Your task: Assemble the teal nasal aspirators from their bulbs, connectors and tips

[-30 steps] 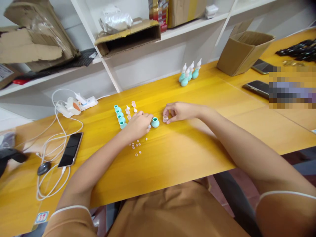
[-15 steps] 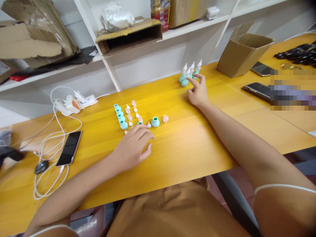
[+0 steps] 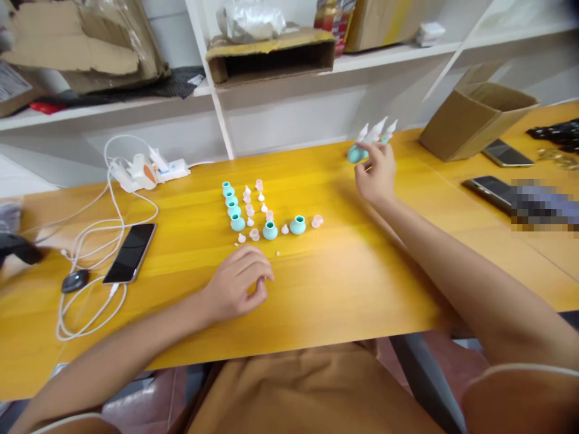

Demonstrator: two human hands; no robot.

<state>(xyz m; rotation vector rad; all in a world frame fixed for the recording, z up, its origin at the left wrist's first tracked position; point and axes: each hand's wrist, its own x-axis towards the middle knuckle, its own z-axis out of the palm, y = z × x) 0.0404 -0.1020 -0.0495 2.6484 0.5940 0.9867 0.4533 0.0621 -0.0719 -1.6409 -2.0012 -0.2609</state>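
Near the back of the table stand several bulb nasal aspirators [image 3: 355, 154], each a teal bulb with a pointed white tip. My right hand [image 3: 378, 172] is at them and partly covers them; its thumb and index finger are apart, and nothing shows held. My left hand [image 3: 242, 280] is loosely curled above the table with its thumb apart and nothing visible in it. Beyond it, several open teal bulbs [image 3: 237, 222] stand in a row. Beside them are small white tips [image 3: 284, 229] and clear pink cups [image 3: 317, 221]. Two more teal bulbs [image 3: 297, 225] stand to the right.
A phone [image 3: 131, 253] with white cables and a power strip [image 3: 174, 170] lies at the left. An open cardboard box [image 3: 470, 123] stands at the back right, near other phones [image 3: 491, 191]. Shelves [image 3: 389, 63] holding boxes run along the wall.
My right hand's fingers have curled more at the aspirators. My left hand has drawn back toward me, uncovering a teal bulb and small parts. The whole view has shifted.
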